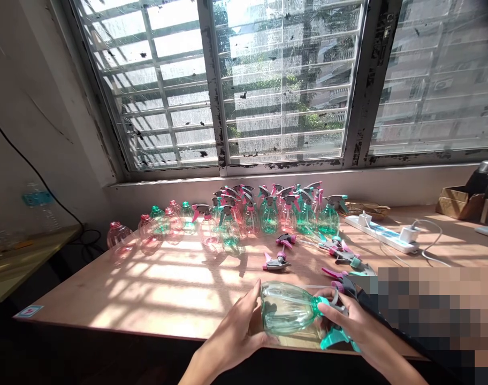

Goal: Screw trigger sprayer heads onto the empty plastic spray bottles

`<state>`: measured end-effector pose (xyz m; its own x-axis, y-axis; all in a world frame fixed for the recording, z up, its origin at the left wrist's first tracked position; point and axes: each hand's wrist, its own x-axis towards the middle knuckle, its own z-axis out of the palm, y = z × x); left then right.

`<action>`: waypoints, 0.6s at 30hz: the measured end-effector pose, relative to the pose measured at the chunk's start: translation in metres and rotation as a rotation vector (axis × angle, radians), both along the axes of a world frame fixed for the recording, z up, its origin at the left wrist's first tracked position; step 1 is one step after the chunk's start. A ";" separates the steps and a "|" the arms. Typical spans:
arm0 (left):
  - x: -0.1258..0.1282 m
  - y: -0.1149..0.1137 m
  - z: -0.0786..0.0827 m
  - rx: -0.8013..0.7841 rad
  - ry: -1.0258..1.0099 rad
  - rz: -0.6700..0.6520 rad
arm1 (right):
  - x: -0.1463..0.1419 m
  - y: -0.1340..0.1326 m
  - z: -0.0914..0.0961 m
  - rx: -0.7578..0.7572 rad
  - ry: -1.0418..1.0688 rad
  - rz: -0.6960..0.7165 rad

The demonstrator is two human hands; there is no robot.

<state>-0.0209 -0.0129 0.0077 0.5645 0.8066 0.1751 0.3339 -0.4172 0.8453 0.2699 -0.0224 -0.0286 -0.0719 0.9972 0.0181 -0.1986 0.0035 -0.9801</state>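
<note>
A clear green spray bottle (286, 308) lies on its side above the near edge of the wooden table (167, 294). My left hand (238, 331) cups its base, fingers wrapped round the body. At the neck, my right hand (348, 321) grips the teal and grey trigger head (334, 323) fitted there. Loose pink and teal trigger heads (276, 262) lie on the table just beyond the bottle.
Several pink and green spray bottles (268, 214) stand in rows under the window, some without heads at the left (150, 232). A white power strip (382, 232) with a plugged charger lies at the right. A cardboard box (455, 202) sits at far right.
</note>
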 end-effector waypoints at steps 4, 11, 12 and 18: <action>-0.003 0.000 -0.003 -0.013 -0.059 -0.067 | 0.001 0.000 -0.002 0.003 -0.014 -0.008; -0.005 0.003 -0.010 0.014 -0.012 -0.057 | 0.002 0.001 -0.005 -0.009 -0.037 -0.047; -0.005 0.003 -0.009 0.014 -0.016 -0.042 | 0.002 0.001 -0.005 -0.009 -0.037 -0.040; -0.005 0.003 -0.010 -0.048 -0.067 -0.077 | 0.002 0.002 -0.007 -0.021 -0.044 -0.047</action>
<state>-0.0263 -0.0100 -0.0021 0.6133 0.7699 0.1764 0.2446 -0.3975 0.8844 0.2717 -0.0204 -0.0360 -0.0248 0.9997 -0.0053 -0.1556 -0.0091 -0.9878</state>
